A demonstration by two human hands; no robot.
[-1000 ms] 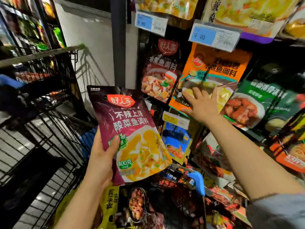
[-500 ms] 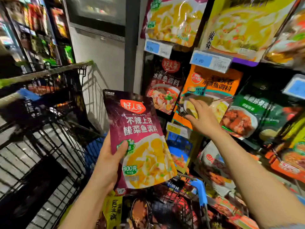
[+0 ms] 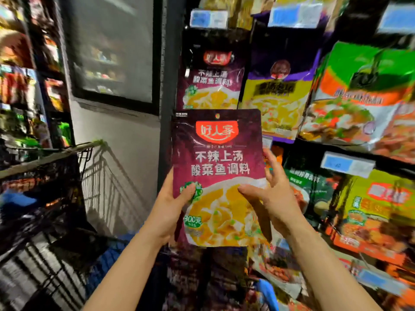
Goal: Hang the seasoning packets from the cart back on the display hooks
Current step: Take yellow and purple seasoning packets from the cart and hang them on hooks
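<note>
So I'm holding up a purple seasoning packet (image 3: 216, 176) with both hands, upright, label facing me, right in front of the display. My left hand (image 3: 167, 212) is gripping its lower left edge, thumb pressing on the front near the little green badge and the rest of my fingers curling round behind where I can't see them. My right hand (image 3: 275, 196) is on the right edge, thumb lying across the front over the yellow soup picture, and the other fingers (image 3: 270, 163) are spreading loosely along the side of the pack. Whether those are actually squeezing or just touching, I can't tell.

The small hang hole (image 3: 217, 116) at the top of the packet is sitting just below a matching purple packet (image 3: 211, 79) that's already hanging on the rack. Next to that one there's a yellow packet (image 3: 277, 104), and further right a green and orange one (image 3: 363, 90), all pretty blurry. Blue price tags (image 3: 208, 18) are running along the top.

The black wire cart (image 3: 58, 212) is over on my left, well apart from the packet I'm holding.
</note>
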